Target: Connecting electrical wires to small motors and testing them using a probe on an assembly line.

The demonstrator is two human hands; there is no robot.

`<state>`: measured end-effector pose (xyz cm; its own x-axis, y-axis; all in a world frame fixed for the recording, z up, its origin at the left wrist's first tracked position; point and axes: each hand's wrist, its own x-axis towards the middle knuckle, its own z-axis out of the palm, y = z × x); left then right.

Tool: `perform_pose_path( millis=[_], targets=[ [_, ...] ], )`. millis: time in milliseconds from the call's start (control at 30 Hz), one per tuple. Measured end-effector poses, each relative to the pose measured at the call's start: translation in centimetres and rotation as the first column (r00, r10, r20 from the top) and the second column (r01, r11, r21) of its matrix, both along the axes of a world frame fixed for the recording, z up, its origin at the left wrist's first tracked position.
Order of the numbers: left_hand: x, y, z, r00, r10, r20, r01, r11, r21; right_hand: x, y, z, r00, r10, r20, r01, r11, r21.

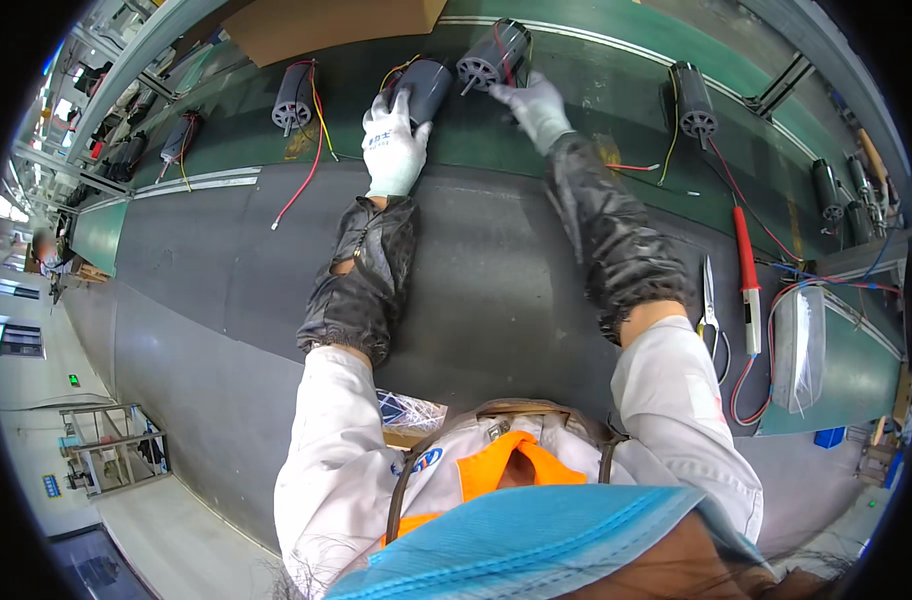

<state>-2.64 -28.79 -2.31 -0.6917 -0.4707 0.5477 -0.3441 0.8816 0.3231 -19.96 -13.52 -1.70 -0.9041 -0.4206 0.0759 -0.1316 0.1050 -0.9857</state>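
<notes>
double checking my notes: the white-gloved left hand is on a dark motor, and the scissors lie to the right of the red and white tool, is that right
Not quite: the head view shows the scissors lying to the left of the red and white tool, not to its right. The white-gloved left hand is on a dark motor, as you say.

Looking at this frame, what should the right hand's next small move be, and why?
Probably close the right hand around the upper motor beside its fingertips. That glove is blurred with its fingers reaching toward the motor's right side, and no firm grip shows, while the left hand lies over the neighbouring motor.
</notes>
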Motion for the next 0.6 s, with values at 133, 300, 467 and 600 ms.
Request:
perform_pose_path(
  millis=[133, 300, 467, 600],
  targets=[
    [0.0, 0.3, -0.8, 0.997, -0.033, -0.063, 0.029, 0.998, -0.056, -0.1, -7.3, -4.9, 0.885, -0.037, 0.463, 0.223, 0.908, -0.354],
    [-0.6, 1.4, -0.5, 0.999, -0.014, -0.033, 0.012, 0.996, -0.088, -2.1, -9.7, -6.5, 0.815, -0.027, 0.579, 0.374, 0.788, -0.489],
    [-0.8, 0.2, -0.5, 0.995, 0.094, -0.017, -0.095, 0.982, -0.16, -3.4, -0.8, -3.5, 0.922, 0.048, 0.385, 0.026, 0.983, -0.184],
    [-5.5, -0.3, -0.2, 0.971, 0.233, 0.06, -0.215, 0.952, -0.217, -0.4, 7.2, 1.2, 0.97, 0.083, 0.23, -0.138, 0.963, 0.231]
  ],
)
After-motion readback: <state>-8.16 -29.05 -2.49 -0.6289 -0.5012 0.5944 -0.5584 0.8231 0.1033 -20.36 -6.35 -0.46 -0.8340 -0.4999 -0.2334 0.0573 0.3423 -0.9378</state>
